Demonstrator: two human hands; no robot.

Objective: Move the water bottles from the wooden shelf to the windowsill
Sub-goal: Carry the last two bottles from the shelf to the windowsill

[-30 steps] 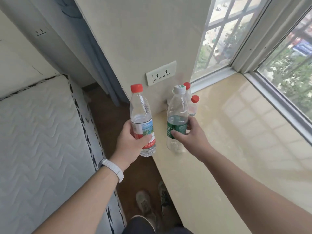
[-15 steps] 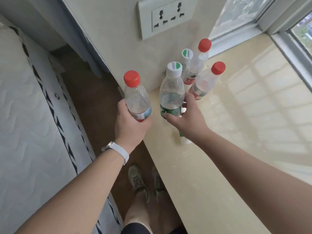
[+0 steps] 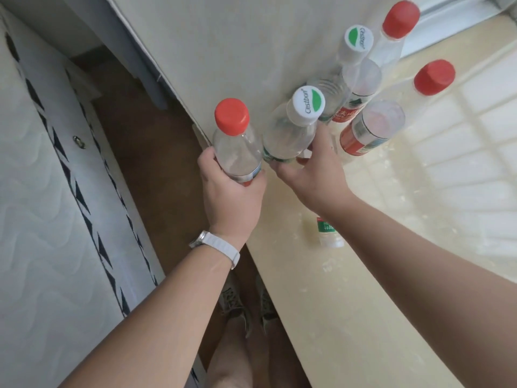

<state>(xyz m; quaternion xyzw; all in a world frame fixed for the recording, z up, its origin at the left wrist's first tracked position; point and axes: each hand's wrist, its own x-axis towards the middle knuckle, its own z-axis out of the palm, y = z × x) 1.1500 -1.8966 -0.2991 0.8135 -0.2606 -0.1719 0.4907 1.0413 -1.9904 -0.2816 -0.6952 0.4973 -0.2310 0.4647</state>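
Observation:
My left hand grips a red-capped water bottle at the near left edge of the glossy cream windowsill. Right beside it, my right hand holds a white-capped bottle with a green label standing on the sill; the fingers curl round its lower body. Behind them, against the wall, stand three more bottles: one white-capped and two red-capped. The bottoms of both held bottles are hidden by my hands.
A beige wall rises right behind the bottles. The window frame is at top right. Left of the sill lie a strip of brown floor and a white quilted mattress. My shoes show below.
The view has closed in and tilted down over the bottles. Both hands have brought their bottles nearer to the cluster by the wall, and the two held bottles now stand almost touching.

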